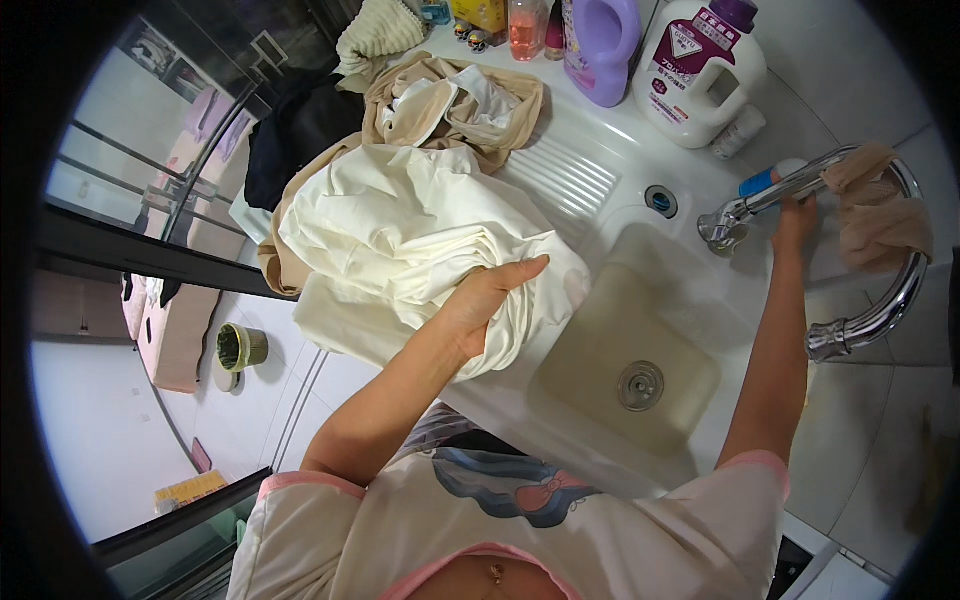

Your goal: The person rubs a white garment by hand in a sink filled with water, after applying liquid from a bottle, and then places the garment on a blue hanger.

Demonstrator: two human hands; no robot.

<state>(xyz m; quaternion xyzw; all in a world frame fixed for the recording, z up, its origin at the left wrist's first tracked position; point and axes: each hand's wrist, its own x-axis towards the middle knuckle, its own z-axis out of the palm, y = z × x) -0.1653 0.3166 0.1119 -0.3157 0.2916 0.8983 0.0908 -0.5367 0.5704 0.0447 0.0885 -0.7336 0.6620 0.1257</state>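
My left hand (487, 296) grips a bunched cream-white cloth (397, 217) near the left rim of the white sink (517, 397), thumb on top of the folds. One part of the cloth, near my thumb, looks damp. Across the basin, my right hand (796, 221) reaches behind the chrome faucet (772, 196), at a small white container with a blue label (759, 182). The faucet pipe covers part of those fingers, so their hold is unclear. A metal drain (641, 385) shows at the bottom of the basin.
Tan garments (517, 86) and a black garment (300, 142) lie behind the white cloth. A purple bottle (604, 52) and a white detergent jug (697, 75) stand at the back. Sheer beige fabric (874, 210) hangs over the faucet's curved spout. A bin (255, 346) stands on the floor.
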